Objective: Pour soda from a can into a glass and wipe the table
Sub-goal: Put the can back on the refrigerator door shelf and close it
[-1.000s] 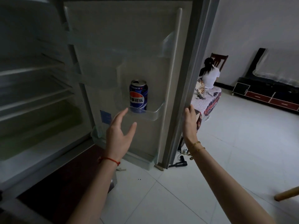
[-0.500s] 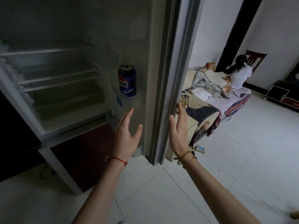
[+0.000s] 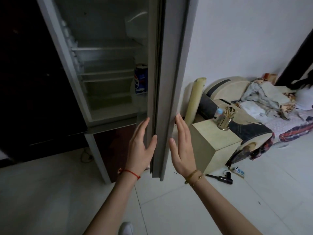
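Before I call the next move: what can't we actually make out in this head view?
- Soda can: right part hidden behind the fridge door's edge; whether it is opened cannot be told.
- Glass, table and any wiping cloth: none shows in this frame.
- Left hand and right hand: flat either side of the door edge; actual contact unclear.
- Seated person: blurred, cut by the right edge.

Blue soda can (image 3: pixel 141 78) on fridge door shelf (image 3: pixel 141 94)

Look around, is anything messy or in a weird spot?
Yes. A black hair dryer and a power strip lie loose on the floor beside the small cabinet. In the fridge, the soda can stands upright; nothing looks spilled.
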Demonstrator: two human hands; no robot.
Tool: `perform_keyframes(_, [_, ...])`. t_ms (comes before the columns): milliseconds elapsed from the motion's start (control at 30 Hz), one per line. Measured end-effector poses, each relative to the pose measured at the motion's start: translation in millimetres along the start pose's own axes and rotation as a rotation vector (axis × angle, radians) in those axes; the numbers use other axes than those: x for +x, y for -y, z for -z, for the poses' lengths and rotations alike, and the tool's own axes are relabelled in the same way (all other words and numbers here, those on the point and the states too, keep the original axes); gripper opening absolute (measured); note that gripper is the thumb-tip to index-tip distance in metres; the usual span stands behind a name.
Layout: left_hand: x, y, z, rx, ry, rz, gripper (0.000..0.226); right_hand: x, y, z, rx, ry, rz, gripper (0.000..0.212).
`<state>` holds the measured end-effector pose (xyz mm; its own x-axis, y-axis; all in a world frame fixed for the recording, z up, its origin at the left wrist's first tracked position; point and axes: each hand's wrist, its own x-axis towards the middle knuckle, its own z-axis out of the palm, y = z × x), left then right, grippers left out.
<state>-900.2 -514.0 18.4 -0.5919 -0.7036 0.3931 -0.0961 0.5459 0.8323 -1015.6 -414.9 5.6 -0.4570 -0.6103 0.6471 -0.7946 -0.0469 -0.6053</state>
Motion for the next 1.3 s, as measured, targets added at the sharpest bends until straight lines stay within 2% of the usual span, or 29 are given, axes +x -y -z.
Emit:
perform_keyframes(267, [0, 37, 35, 0.034, -0.107, 0.078, 0.055, 26, 15, -55, 0.002, 0.21, 0.179, 0.061])
perform_keyframes(467, [16, 69, 69, 0.047, -0.177, 0.109, 0.051, 56, 27, -108, 0.059, 0.284, 0.286, 0.06])
perform_keyframes(900, [88, 155, 162, 0.045, -0.268, 0.15, 0.053, 148, 51, -247, -0.057, 0.272, 0.407, 0.056])
perform_keyframes(1300, [172, 245, 246, 0.141, -0.164, 0.169, 0.062, 216, 64, -363, -0.118, 0.23, 0.308, 0.059])
